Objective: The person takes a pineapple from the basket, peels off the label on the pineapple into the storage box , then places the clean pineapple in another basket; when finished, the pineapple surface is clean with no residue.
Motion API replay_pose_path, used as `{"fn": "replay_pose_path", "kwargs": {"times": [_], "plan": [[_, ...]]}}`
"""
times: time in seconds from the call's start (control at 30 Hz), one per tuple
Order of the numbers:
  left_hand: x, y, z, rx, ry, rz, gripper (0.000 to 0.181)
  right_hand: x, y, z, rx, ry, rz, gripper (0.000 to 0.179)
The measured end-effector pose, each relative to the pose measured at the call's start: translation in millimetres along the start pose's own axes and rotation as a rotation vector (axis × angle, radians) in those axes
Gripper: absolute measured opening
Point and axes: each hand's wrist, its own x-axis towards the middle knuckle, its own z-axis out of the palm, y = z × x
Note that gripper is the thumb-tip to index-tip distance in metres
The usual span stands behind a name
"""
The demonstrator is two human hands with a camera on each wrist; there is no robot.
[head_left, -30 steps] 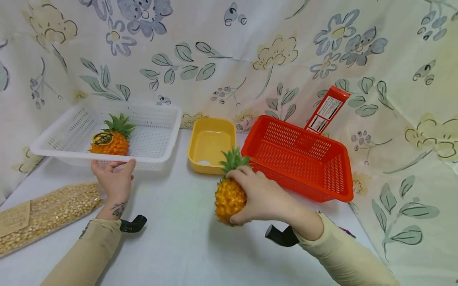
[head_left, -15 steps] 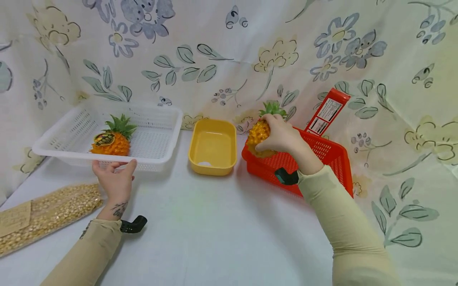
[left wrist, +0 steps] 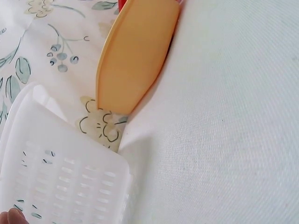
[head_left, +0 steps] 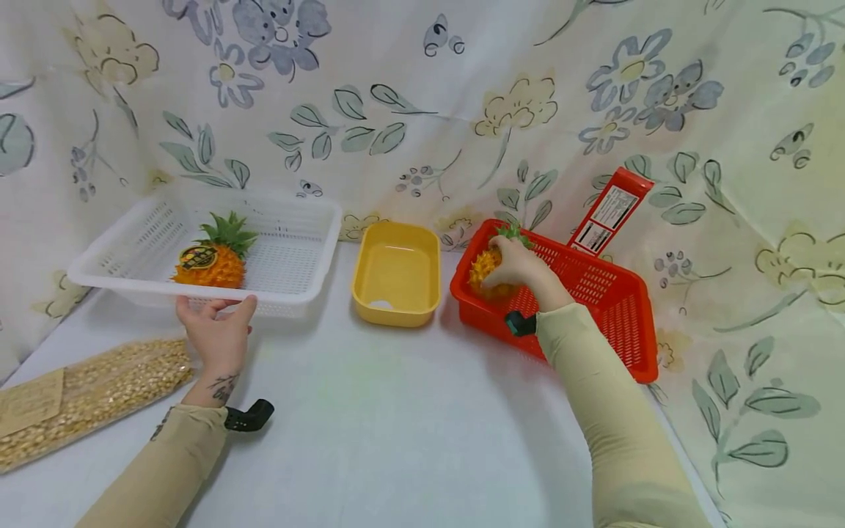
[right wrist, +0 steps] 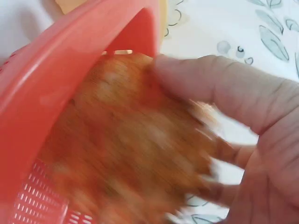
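Holding a pineapple (head_left: 484,270) in the left part of the red basket (head_left: 623,293) with the right hand (head_left: 524,270); gripping the front rim of the white basket (head_left: 290,298) with the left hand (head_left: 218,334). Best to settle it gently (knobbly skin, likely to catch on mesh), releasing only once steady.

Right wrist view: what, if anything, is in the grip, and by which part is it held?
A pineapple, held round its orange body.
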Motion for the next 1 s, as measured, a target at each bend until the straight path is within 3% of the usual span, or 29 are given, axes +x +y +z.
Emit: {"fn": "replay_pose_path", "kwargs": {"times": [0.13, 0.3, 0.43, 0.57, 0.77, 0.93, 1.0], "plan": [[0.3, 0.0, 0.6, -0.005, 0.003, 0.009, 0.104, 0.8, -0.4, 6.4, 0.037, -0.047, -0.029, 0.069], [1.2, -0.9, 0.8, -0.014, 0.008, 0.023, 0.103, 2.3, 0.3, 15.3, 0.003, -0.111, 0.013, 0.060], [1.1, -1.3, 0.6, -0.012, 0.005, 0.022, 0.102, -1.2, -2.0, 16.9, 0.022, -0.074, 0.028, 0.056], [-0.1, -1.2, -0.2, -0.014, -0.001, 0.022, 0.102, -12.2, -10.3, 15.8, 0.106, 0.023, 0.028, 0.053], [-0.8, -1.0, -0.7, -0.019, -0.006, 0.028, 0.102, -33.8, -22.8, 21.9, 0.409, 0.188, 0.047, 0.049], [-0.1, -0.9, -0.6, 0.005, -0.006, 0.025, 0.103, -49.3, -25.9, 45.8, 0.756, 0.265, 0.027, 0.047], [0.3, -0.9, -0.5, 0.004, -0.005, 0.020, 0.103, -54.4, -26.5, 58.0, 0.847, 0.299, 0.010, 0.044]]}}
